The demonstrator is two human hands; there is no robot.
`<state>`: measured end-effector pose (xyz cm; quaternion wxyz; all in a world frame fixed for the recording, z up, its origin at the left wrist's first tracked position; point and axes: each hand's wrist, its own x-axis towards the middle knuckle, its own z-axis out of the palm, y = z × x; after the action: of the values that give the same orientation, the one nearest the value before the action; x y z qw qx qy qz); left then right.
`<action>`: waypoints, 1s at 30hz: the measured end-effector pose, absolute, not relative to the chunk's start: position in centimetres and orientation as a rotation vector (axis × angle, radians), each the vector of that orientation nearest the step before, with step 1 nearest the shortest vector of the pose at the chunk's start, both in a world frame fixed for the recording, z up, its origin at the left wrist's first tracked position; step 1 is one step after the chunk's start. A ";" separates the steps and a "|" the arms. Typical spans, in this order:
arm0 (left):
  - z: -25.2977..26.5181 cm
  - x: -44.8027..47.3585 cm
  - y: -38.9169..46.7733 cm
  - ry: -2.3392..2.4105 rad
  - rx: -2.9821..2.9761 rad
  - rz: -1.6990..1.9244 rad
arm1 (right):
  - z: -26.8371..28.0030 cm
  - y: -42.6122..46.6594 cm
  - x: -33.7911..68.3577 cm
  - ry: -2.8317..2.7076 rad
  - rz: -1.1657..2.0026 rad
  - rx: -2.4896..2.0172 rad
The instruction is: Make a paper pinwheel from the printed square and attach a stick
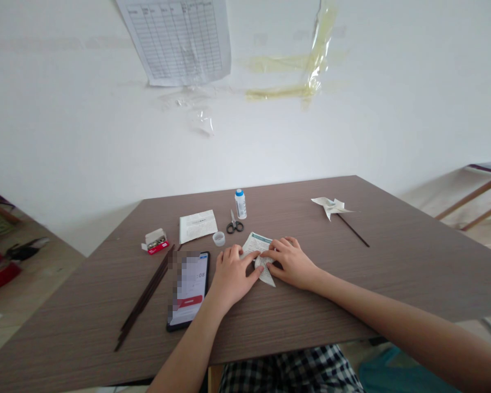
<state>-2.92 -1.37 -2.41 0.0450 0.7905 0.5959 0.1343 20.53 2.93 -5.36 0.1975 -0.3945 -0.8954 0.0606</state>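
Both my hands are on a small piece of printed paper at the middle of the table. It has a green band near its far edge, and part of it is curled or folded over towards me. My left hand grips it from the left with thumb and index finger. From the right, my right hand pinches the folded part, its fingertips close to those of the left. My fingers hide much of the middle. A finished-looking paper pinwheel on a dark stick lies at the far right.
Left of my hands lie a phone, several dark sticks and an open red-and-white box of small metallic items. Beyond are a stack of printed paper, a translucent cap, scissors and a blue-capped bottle.
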 end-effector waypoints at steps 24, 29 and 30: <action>-2.4 -3.1 -1.3 1.812 2.393 0.434 | -5.4 2.8 20.9 -2.467 0.239 -1.085; -2.3 -3.1 -1.4 1.807 2.404 0.396 | -5.3 2.8 21.0 -2.479 0.252 -1.088; -2.3 -3.1 -1.4 1.808 2.409 0.393 | -5.3 2.8 21.0 -2.479 0.253 -1.091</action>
<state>-3.09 -1.38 -2.29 0.0520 0.7919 0.5945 0.1294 20.97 2.85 -5.28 0.2092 -0.3923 -0.8911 0.0909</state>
